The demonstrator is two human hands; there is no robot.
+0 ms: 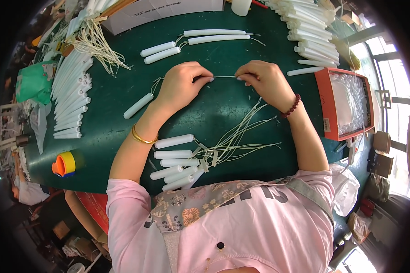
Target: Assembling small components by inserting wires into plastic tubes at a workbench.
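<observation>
A thin pale wire (224,76) is stretched level between my two hands over the green table. My left hand (182,84) pinches one end of it, and my right hand (265,82) pinches the other. Beside my left wrist lies a white cylinder (139,105); its leads run up toward the left hand, where the fingers hide how they join. Nearer my body, several white cylinders (174,154) rest in a loose group between my forearms. Their long pale leads (241,143) fan out to the right. Beyond my left hand are two short white cylinders (161,52) wired to two longer white tubes (218,37).
White tubes are piled at the left (73,95) and far right (314,36). An orange-red box (325,102) holding clear plastic packing stands right of my right arm. Yellow and orange tape rolls (64,164) sit near the left edge. A white carton (164,13) is at the back.
</observation>
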